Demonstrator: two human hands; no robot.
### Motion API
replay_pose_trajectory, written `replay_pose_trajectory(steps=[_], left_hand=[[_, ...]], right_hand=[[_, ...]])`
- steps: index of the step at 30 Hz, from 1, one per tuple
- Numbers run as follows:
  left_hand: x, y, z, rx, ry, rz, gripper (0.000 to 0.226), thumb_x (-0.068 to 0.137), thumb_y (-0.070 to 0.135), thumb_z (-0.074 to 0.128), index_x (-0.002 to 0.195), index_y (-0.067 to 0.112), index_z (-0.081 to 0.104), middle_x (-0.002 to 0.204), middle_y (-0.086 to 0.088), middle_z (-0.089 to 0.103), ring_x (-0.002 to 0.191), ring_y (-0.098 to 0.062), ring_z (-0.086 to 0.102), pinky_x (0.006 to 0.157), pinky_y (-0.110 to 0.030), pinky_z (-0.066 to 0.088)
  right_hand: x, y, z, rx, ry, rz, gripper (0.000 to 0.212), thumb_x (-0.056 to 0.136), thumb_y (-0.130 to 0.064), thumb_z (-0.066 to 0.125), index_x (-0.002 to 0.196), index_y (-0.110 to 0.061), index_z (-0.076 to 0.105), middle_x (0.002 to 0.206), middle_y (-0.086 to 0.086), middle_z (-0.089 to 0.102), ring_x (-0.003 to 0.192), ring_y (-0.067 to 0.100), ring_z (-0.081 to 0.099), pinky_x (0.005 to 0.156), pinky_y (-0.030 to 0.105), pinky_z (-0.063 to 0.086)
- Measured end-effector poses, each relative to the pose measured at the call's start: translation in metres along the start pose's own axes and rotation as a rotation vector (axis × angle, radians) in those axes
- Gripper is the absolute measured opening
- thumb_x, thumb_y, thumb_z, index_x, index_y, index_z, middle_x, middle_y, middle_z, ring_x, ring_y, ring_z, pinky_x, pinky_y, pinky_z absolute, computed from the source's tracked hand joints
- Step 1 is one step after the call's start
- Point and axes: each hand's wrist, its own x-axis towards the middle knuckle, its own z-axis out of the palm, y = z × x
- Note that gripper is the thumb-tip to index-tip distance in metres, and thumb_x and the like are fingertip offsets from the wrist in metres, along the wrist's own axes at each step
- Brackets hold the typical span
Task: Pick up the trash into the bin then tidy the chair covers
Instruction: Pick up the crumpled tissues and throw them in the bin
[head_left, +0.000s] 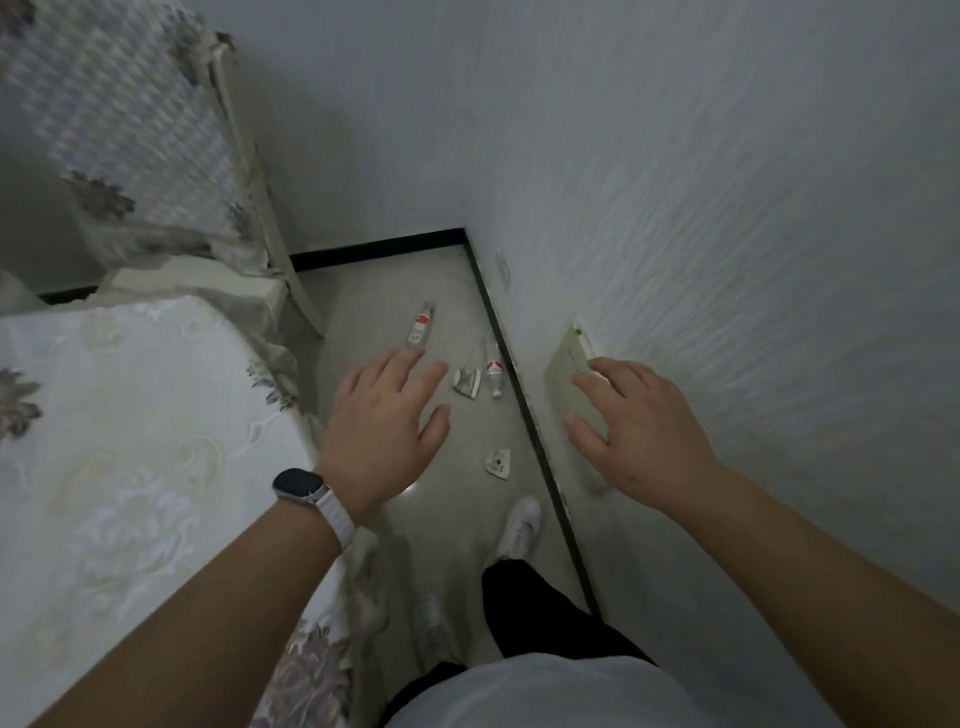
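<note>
Trash lies on the grey floor in a corner: a flattened bottle with a red-and-white label (421, 326), a second small bottle with a red label (494, 373) by the baseboard, a torn wrapper (467, 383) beside it, and a small white scrap (498, 462) nearer my feet. My left hand (385, 423), with a watch on the wrist, hovers open above the floor, left of the trash. My right hand (645, 427) is spread open in front of the right wall. A chair with a floral cover (145, 130) stands at the left. No bin is in view.
A table or seat with a white embroidered cover (130, 441) fills the left side. White walls meet at the corner, with a black baseboard (524, 405) along the floor. A beige wall plate (571, 364) sits low on the right wall. My white shoe (519, 527) stands near the scrap.
</note>
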Motion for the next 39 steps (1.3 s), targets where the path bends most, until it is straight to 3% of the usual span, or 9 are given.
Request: replay_pose_trajectory(steps=[6,12,17,23,30,33,39], left_hand=[[0.07,-0.004,0.023,-0.004,-0.016,0.026,0.041,0.088,0.036,0.054,0.123,0.017,0.064,0.129,-0.01,0.06,0.117,-0.032,0.056,0.096,-0.045,0.044],[0.153,-0.015,0.073,0.029,-0.07,0.02,0.046,0.088,0.038,0.049,0.126,0.016,0.063,0.133,-0.012,0.06,0.122,-0.035,0.055,0.099,-0.047,0.043],[0.192,-0.041,0.145,-0.01,-0.153,-0.025,0.046,0.087,0.039,0.05,0.125,0.017,0.063,0.133,-0.011,0.06,0.12,-0.034,0.055,0.096,-0.044,0.042],[0.214,-0.104,0.289,-0.118,-0.246,-0.076,0.046,0.086,0.034,0.056,0.125,0.013,0.064,0.131,-0.016,0.06,0.119,-0.037,0.057,0.096,-0.049,0.046],[0.213,-0.173,0.498,-0.222,-0.216,-0.116,0.045,0.086,0.03,0.06,0.125,0.008,0.064,0.133,-0.02,0.058,0.115,-0.04,0.058,0.094,-0.051,0.049],[0.205,-0.192,0.583,-0.247,-0.295,-0.139,0.047,0.085,0.032,0.058,0.126,0.008,0.063,0.133,-0.021,0.058,0.116,-0.041,0.057,0.095,-0.052,0.049],[0.184,-0.226,0.753,-0.304,-0.397,-0.293,0.055,0.088,0.036,0.052,0.134,0.007,0.057,0.141,-0.019,0.051,0.126,-0.038,0.05,0.104,-0.044,0.04]], right_hand=[[0.066,0.036,0.031,0.079,-0.058,0.017,0.05,0.087,-0.046,0.046,0.118,-0.012,0.065,0.127,0.012,0.061,0.114,0.032,0.056,0.089,0.045,0.048],[0.134,0.063,0.073,0.194,0.041,0.009,0.049,0.088,-0.043,0.048,0.119,-0.01,0.066,0.123,0.01,0.062,0.109,0.027,0.055,0.087,0.036,0.045],[0.166,0.077,0.148,0.242,-0.057,0.08,0.046,0.086,-0.041,0.05,0.113,-0.009,0.067,0.12,0.014,0.063,0.104,0.031,0.059,0.082,0.039,0.049],[0.196,0.097,0.28,0.309,-0.184,0.192,0.051,0.086,-0.042,0.048,0.12,-0.007,0.063,0.126,0.017,0.06,0.112,0.033,0.055,0.089,0.043,0.048],[0.208,0.127,0.495,0.316,-0.436,0.327,0.058,0.083,-0.044,0.054,0.129,-0.008,0.056,0.135,0.014,0.054,0.119,0.034,0.051,0.096,0.045,0.046],[0.2,0.141,0.581,0.307,-0.507,0.356,0.062,0.083,-0.047,0.053,0.133,-0.011,0.053,0.137,0.012,0.052,0.121,0.032,0.049,0.098,0.043,0.044],[0.163,0.172,0.74,0.321,-0.628,0.457,0.065,0.087,-0.041,0.064,0.142,-0.014,0.044,0.148,0.009,0.041,0.133,0.028,0.038,0.109,0.038,0.032]])
